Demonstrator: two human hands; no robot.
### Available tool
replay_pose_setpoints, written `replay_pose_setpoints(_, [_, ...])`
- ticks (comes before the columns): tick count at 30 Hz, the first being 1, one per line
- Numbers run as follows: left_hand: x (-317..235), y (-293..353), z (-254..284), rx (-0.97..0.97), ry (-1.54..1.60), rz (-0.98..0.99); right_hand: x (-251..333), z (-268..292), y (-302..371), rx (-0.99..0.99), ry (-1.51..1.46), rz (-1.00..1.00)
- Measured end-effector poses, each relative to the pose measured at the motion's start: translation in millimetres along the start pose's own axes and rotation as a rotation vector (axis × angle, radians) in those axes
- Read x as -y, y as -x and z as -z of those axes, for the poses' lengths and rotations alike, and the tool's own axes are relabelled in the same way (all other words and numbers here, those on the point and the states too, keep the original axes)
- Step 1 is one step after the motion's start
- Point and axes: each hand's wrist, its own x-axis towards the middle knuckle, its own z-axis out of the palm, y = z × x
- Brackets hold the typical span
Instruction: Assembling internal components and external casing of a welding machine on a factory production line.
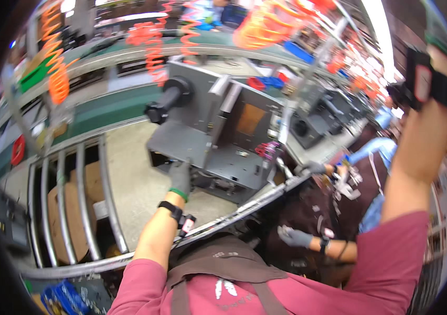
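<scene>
A grey metal machine housing [181, 142] with upright panels stands on the work surface in front of me. A black round part with a knobbed shaft [171, 100] sticks out from its left side. My left hand [180, 178], in a grey glove with a green cuff, is closed on the housing's lower front edge; some fingertips are hard to make out. My right arm is raised high at the right. Only part of my gloved right hand [440, 29] shows at the upper right rim, its fingers out of sight.
Metal rollers [79, 205] lie to the left. Orange coiled hoses [55, 63] hang above the rail. At the right, a co-worker's gloved hands [295, 236] are close to the bench's metal edge [244, 210]. More dark housings [312, 123] stand farther along.
</scene>
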Motion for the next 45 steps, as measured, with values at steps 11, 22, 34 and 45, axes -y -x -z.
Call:
replay_pose_setpoints(11, [-37,40,59,-0.132,-0.161,-0.263,-91,169,157,0.310,1.089,-0.209])
replay_pose_setpoints(22, [-100,76,149,-0.168,-0.534,-0.185,-54,-86,224,1.194,0.475,-0.486])
replay_pose_setpoints(34, [-330,240,463,-1.444,-0.831,-0.841,44,-259,164,1.557,0.492,-0.346])
replay_pose_setpoints(45, [-379,281,652,-1.673,-0.475,-0.831,27,-396,180,1.606,0.449,-0.605])
